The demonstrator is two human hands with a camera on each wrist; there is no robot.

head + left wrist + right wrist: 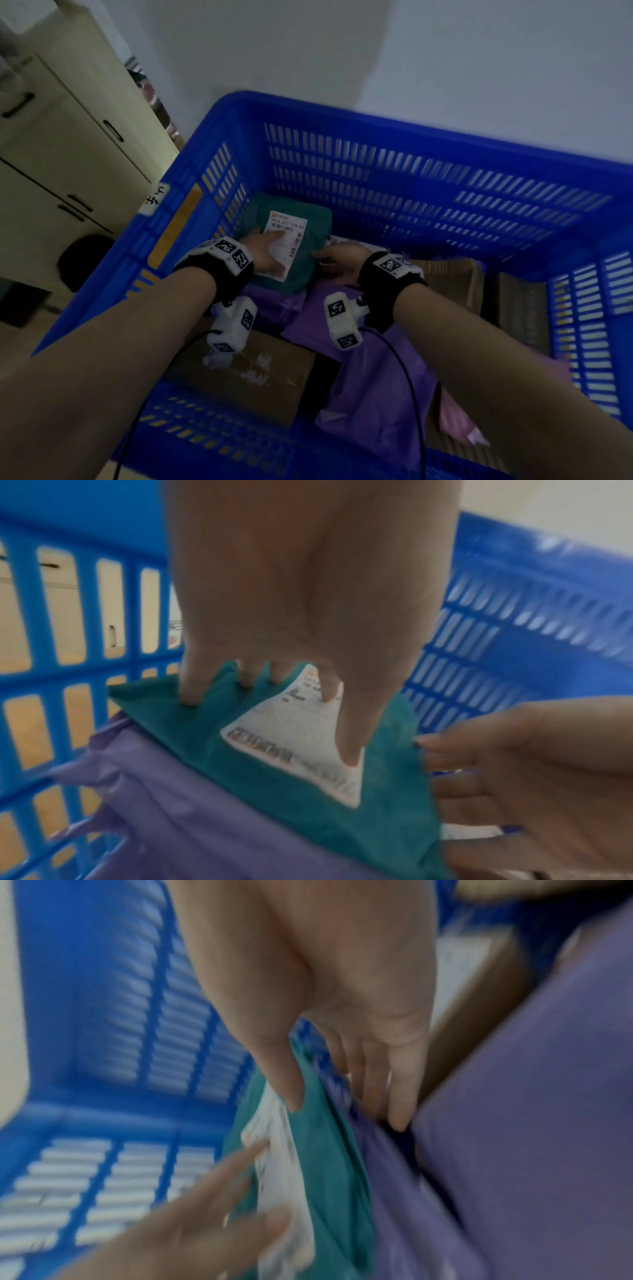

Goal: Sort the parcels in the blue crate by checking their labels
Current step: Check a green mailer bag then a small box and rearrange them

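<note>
The green parcel (pixel 301 253) lies in the far left corner of the crate (pixel 376 137), on top of a purple bag (pixel 373 373), its white label (pixel 286 245) facing up at you. Your left hand (pixel 263 251) rests flat on it, fingers (pixel 352 737) straight and spread, the thumb and one fingertip pressing the label and the rest on the green wrap. Your right hand (pixel 342 262) is at the parcel's right edge: the thumb lies on top of the green wrap, the fingers (pixel 397 1096) reach down beside or under the edge, loosely extended; whether they pinch it you cannot tell through the blur. Around it sit cardboard boxes (pixel 260 373), one near you and more on the right. A beige cabinet (pixel 61 144) stands outside the crate, to your left.
</note>
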